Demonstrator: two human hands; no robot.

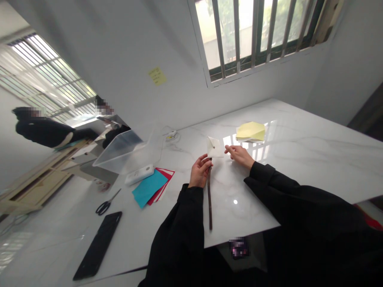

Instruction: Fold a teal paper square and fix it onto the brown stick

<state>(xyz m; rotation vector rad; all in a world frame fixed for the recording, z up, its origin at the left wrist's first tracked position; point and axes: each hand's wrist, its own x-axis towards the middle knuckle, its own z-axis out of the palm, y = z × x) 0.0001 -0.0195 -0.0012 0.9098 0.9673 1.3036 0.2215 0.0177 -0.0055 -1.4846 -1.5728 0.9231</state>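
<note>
My left hand (201, 170) is closed around the upper part of a thin brown stick (210, 199), which hangs down toward the table's front edge. At the stick's top is a small white folded paper (213, 149) with a dark dot near its middle, like a pinwheel head. Just right of that paper is my right hand (239, 154), its fingers curled and drawn together near the paper's edge. Whether anything small is between those fingertips I cannot make out.
Yellow paper sheets (251, 131) lie behind my right hand. To the left are blue paper (149, 187), red paper (164, 181), a white device (139, 175), a clear plastic bin (119, 151), black scissors (104, 205) and a black slab (98, 245). Two people are at the far left.
</note>
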